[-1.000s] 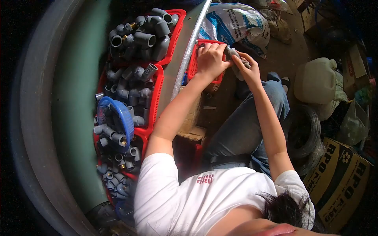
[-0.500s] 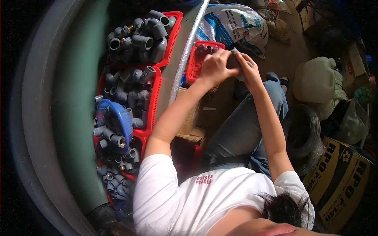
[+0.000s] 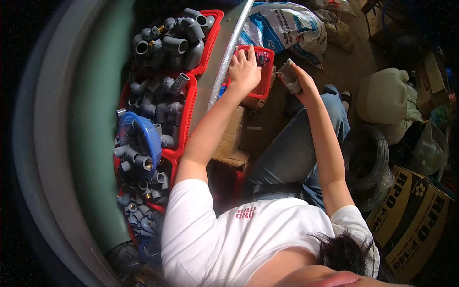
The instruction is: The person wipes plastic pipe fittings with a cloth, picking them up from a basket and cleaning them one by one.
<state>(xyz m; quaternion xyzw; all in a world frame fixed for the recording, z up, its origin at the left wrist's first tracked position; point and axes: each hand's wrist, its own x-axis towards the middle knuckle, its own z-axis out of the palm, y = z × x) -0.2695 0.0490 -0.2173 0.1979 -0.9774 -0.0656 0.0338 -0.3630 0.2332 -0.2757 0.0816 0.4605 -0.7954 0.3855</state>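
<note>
Cluttered floor (image 3: 346, 71) all around, the right hand (image 3: 307, 87) clamps its fingers on a crumpled gray piece (image 3: 288, 76), likely light, soft, best pinched by an edge; the left hand (image 3: 245, 72), fingers apart, hangs at a red basket (image 3: 272, 62).

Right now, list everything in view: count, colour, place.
Large baskets: at least three, red, left
Pipe fittings: many, mostly grey, in them
Round basket: one, blue, among fittings
Small basket: one, red, top centre
Held item: one, grey, upper centre
Sack: one, white-blue, top centre
Cardboard box: at least one, brown, centre
Jerrycan: one, pale, right
Coil: at least one, grey, right
Carton: one, yellowish, lower right
Other clutter: uncounted, dim, right
Shirt: one, white, bottom
Jeans: one, blue, centre
Left hand: one, bare, at small basket
Right hand: one, bare, on held item
</note>
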